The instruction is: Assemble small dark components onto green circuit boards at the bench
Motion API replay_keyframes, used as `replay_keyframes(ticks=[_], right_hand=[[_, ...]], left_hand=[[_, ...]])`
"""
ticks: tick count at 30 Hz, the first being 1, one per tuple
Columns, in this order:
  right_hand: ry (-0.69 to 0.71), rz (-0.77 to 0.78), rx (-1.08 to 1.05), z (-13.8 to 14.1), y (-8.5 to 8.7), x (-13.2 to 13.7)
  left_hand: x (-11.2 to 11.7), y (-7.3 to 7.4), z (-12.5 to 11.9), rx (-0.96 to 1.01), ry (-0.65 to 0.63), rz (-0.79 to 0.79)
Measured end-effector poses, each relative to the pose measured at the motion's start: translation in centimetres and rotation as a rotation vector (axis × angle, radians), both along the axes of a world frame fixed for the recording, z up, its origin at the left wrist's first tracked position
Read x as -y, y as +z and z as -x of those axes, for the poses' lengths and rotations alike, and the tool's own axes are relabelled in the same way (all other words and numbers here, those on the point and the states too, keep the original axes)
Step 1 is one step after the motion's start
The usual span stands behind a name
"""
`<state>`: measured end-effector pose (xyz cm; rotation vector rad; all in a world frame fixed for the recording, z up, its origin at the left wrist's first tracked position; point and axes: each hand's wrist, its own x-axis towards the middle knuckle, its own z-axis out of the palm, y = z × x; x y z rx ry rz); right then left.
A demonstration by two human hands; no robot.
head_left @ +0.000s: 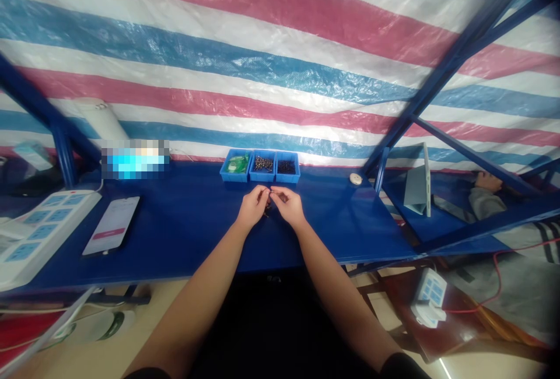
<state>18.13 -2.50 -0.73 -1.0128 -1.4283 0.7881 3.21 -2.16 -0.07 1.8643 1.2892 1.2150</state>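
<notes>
My left hand (252, 207) and my right hand (289, 205) meet over the blue table, fingertips pinched together. Whatever lies between the fingers is too small to name. Under the fingertips a few small dark, brownish pieces show, partly hidden by the hands. Just beyond stand three small blue bins side by side. The left bin (233, 179) has a green plastic bag with something white in it. In the middle bin (261, 179) are many small brassy metal pieces. The right bin (287, 179) holds small dark pieces.
A phone (111, 224) and a large white power strip (52, 233) lie at the left. A small round white object (356, 179) sits at the right. Blue frame posts (380, 166) border the table. Beyond are a tablet (420, 183) and another person's hand (489, 182).
</notes>
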Motion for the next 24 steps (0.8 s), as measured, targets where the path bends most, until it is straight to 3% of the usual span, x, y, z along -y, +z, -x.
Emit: replay_keyframes(ticks=[18,24], right_hand=[[-0.011,-0.062,0.03,0.05,0.41,0.22],[-0.102,0.042,0.001,-0.03,-0.21,-0.29]], left_hand=[[-0.52,-0.69,0.07,-0.067,-0.022,-0.053],[-0.53,-0.74,0.08,-0.078,0.058,-0.066]])
